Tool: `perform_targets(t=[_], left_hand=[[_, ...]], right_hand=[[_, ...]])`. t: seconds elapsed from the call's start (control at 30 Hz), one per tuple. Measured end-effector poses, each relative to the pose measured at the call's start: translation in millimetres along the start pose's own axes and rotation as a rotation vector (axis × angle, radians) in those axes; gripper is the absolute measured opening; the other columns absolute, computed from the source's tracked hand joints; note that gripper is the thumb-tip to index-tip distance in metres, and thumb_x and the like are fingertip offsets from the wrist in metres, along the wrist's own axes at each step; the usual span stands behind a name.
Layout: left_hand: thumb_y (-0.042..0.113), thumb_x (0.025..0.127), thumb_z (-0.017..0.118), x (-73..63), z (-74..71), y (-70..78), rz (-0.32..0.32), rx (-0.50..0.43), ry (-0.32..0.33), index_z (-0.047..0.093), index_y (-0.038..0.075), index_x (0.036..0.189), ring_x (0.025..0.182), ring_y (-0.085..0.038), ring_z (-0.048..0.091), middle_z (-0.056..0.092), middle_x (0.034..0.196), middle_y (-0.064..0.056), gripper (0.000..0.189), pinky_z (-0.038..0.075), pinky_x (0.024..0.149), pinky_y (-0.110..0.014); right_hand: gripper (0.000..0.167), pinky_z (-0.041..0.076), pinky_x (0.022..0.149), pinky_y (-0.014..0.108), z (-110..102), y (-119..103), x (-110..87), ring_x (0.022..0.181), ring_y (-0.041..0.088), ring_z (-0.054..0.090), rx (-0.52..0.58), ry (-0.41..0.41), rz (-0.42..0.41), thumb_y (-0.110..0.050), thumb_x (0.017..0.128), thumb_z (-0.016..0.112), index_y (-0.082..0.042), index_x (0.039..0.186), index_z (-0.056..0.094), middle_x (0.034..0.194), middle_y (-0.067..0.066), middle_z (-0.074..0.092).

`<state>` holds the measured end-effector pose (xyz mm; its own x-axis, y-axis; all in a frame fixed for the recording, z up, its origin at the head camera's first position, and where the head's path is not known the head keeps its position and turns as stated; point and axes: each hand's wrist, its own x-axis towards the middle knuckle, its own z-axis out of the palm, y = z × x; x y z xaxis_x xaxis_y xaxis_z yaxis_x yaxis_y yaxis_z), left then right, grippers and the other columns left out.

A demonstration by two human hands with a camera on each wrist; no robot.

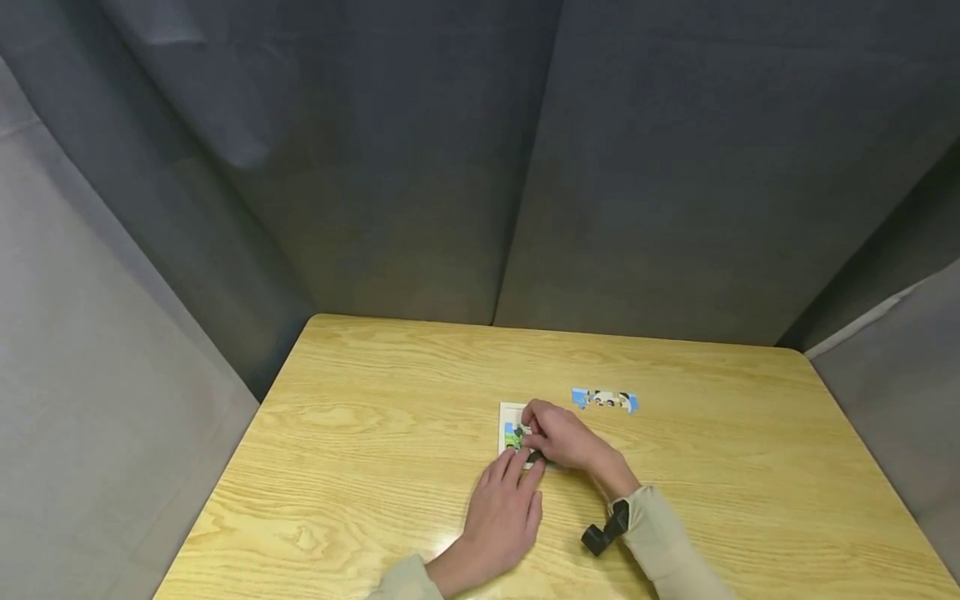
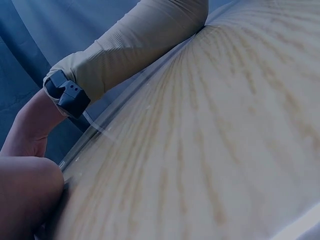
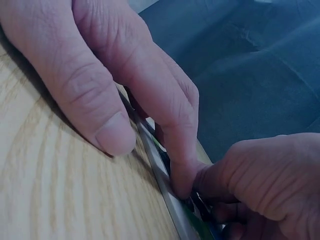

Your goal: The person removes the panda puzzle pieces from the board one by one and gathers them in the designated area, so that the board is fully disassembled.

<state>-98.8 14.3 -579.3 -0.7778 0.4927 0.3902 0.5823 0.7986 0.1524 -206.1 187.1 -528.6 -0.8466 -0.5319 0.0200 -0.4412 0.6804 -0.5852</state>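
A small jigsaw puzzle with a white-edged tray (image 1: 504, 412) lies on the table, its picture green, blue and dark. My left hand (image 1: 504, 512) reaches in from the near side with fingers extended, fingertips resting on the tray's near part. In the right wrist view the left thumb (image 3: 116, 135) lies beside the tray edge. My right hand (image 1: 566, 437) bends over the tray from the right, thumb and fingers curled together at a puzzle piece, mostly hidden by the fingers. The right wrist view shows the right hand (image 3: 270, 180) low beside the left index finger.
Several loose puzzle pieces (image 1: 606, 400), blue, cream and black, lie together behind and right of the tray. The wooden table (image 1: 360, 467) has dark curtains (image 1: 420, 167) behind it. A black wrist device (image 1: 606, 529) sits on the right sleeve.
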Motion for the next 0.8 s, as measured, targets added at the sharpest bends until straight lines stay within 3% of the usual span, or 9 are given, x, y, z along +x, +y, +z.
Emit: perform_targets(t=[0.33,0.57,0.8], left_hand=[[0.031,0.108,0.046,-0.8,-2.8,1.3,-0.012,0.009,-0.013,0.058,0.015,0.147,0.142,-0.032,0.046,0.051,0.154,-0.01,0.043,0.045,0.113,-0.046],[0.032,0.109,0.045,0.3,-2.3,2.0,-0.014,0.01,-0.029,0.058,0.016,0.146,0.142,-0.031,0.046,0.051,0.154,-0.01,0.043,0.045,0.113,-0.046],[0.031,0.109,0.043,-0.8,-1.7,1.7,-0.011,0.007,-0.035,0.057,0.016,0.147,0.142,-0.031,0.046,0.05,0.154,-0.01,0.043,0.044,0.114,-0.046]], right_hand=[[0.013,0.048,0.063,0.024,0.6,-3.4,1.7,0.07,0.008,0.053,0.026,0.026,-0.018,-0.006,0.093,0.077,-0.008,0.098,0.065,0.083,-0.005,0.059],[0.029,0.05,0.065,0.025,-1.5,-5.5,1.7,0.072,0.008,0.055,0.023,0.02,-0.011,-0.003,0.092,0.077,0.0,0.119,0.067,0.088,-0.002,0.062],[0.021,0.052,0.07,0.027,-2.2,-3.6,0.7,0.079,0.011,0.057,-0.026,0.012,-0.098,-0.005,0.093,0.077,0.001,0.113,0.075,0.09,0.001,0.065]])
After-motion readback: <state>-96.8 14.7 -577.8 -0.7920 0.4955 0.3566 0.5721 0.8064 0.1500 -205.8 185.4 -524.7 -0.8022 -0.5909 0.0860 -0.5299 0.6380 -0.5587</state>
